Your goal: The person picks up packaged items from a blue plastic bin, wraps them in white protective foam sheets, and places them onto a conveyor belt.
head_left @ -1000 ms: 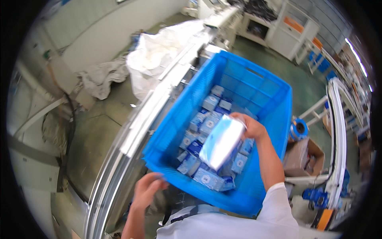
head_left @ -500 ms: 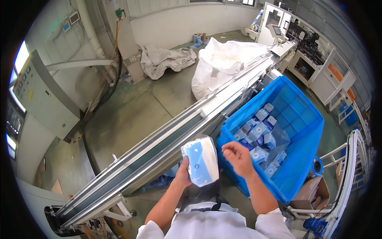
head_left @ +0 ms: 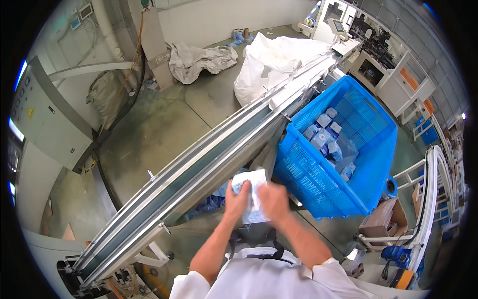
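Note:
In front of my body I hold a tissue pack point(head_left: 254, 197) in clear, blue-printed film, its white paper face turned up. My left hand point(head_left: 237, 199) is closed on its left side, the thumb lying over the top. My right hand point(head_left: 275, 202) is against the pack's right side. Motion smears its fingers, so their grip cannot be made out. To the right stands a big blue plastic crate point(head_left: 318, 174) with several small blue-and-white packs point(head_left: 323, 137) and loose clear film inside.
A long conveyor point(head_left: 199, 172) runs diagonally from lower left to a machine point(head_left: 373, 50) at far right. Beyond it lies a white bulk sack point(head_left: 269, 65). A control cabinet point(head_left: 50, 119) stands left. A cardboard box point(head_left: 381, 219) and a white curved frame point(head_left: 430, 199) are at right.
The right hand has come from beside the crate onto the pack. The pack has been turned, with more of its white face up. The whole view has shifted, and the crate appears higher.

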`<state>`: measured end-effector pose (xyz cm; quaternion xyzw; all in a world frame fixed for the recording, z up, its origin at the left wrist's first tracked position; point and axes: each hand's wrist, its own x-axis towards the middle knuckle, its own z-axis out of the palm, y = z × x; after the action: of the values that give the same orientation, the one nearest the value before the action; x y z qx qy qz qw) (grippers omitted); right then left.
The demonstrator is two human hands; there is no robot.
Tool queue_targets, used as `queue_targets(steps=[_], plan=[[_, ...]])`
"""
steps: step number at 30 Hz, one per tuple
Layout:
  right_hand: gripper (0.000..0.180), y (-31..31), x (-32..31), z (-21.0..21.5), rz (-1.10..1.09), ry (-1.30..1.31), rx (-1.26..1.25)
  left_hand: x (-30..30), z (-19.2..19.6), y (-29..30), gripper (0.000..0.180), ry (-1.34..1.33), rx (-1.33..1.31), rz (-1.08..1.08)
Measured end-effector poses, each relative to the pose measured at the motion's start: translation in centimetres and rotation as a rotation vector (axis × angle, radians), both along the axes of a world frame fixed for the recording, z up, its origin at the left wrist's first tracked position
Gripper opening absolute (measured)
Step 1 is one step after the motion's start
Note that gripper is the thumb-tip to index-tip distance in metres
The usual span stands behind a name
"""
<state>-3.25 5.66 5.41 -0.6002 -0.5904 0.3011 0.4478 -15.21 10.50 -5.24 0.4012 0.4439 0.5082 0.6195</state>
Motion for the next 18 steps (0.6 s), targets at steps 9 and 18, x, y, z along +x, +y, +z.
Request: queue_targets(steps=[9,18], plan=[[0.013,-16.5,3.2,-4.4,0.486,-0.694,0.251,1.2,6.2,-3.2,0.05,-0.053,-0.441,0.089],[0.088,-17.1,9.4,-3.6,-0.036,0.418,-0.129,6.2,4.1,-15.4,0.049,0.552,0.045,-0.052]])
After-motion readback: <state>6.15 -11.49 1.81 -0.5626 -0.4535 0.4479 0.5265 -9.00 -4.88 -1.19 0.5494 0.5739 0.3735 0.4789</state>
